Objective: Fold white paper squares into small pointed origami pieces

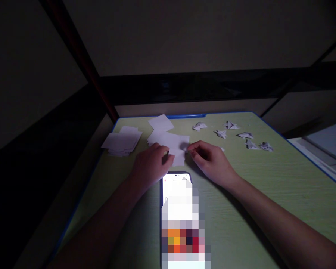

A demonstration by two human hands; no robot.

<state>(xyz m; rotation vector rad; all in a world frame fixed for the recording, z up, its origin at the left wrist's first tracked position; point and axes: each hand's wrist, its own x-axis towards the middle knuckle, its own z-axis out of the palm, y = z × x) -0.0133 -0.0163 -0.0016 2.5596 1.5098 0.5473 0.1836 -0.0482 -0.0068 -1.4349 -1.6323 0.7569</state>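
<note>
My left hand (153,163) is curled, with the thumb and bent forefinger at the left edge of a small white sheet of paper (179,158). On the other side, my right hand (212,161) is closed in a pinch at the sheet's upper right corner; its exact fingertip contact is partly hidden. Just beyond the fingers lies a loose pile of white paper sheets (169,140), topped at the far end by a square sheet (161,123) set at an angle. A lit phone (177,186) lies below the hands, much of its screen blurred out.
A second stack of paper (120,141) lies at the left. Several folded paper pieces (220,133) are scattered at the back right. The pale green table (268,186) has a blue edge, with a wall behind. White boards (324,142) stand beyond the right edge. Lighting is dim.
</note>
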